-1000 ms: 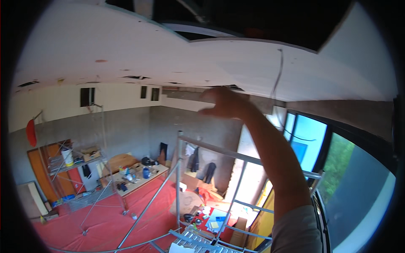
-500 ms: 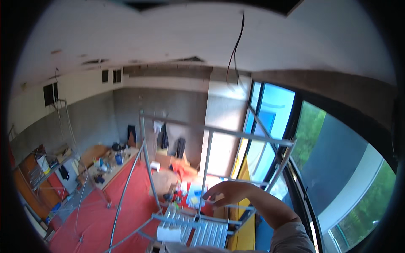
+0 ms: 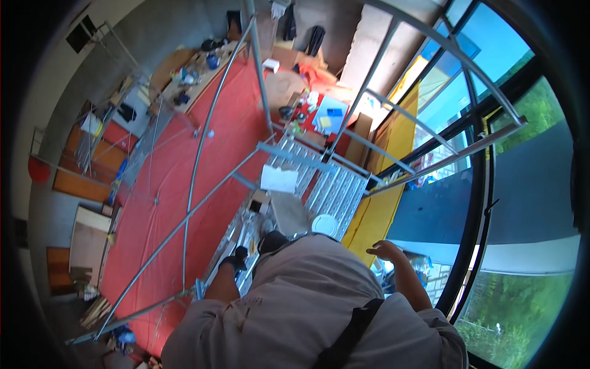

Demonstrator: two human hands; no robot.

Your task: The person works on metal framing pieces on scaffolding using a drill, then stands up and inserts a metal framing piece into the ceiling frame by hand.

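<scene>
On the metal platform [image 3: 335, 190], a white sheet [image 3: 278, 178] is laid towards the left edge, and a round white object [image 3: 324, 226] is placed near the right edge. Near the left edge, the left hand [image 3: 234, 263] is seen dark, its grip unclear. The right hand [image 3: 388, 251] is held beyond the right edge, fingers loosely bent. Below, red floor covering [image 3: 236, 117] is spread.

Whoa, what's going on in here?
A person is up on a metal scaffold platform, above a red floor covering. Their right hand is out to the side, with nothing visible in it. The left hand looks dark; whether it's gloved or gripping something is unclear. Ahead of them, a white sheet and a round white thing sit at the platform.
</scene>
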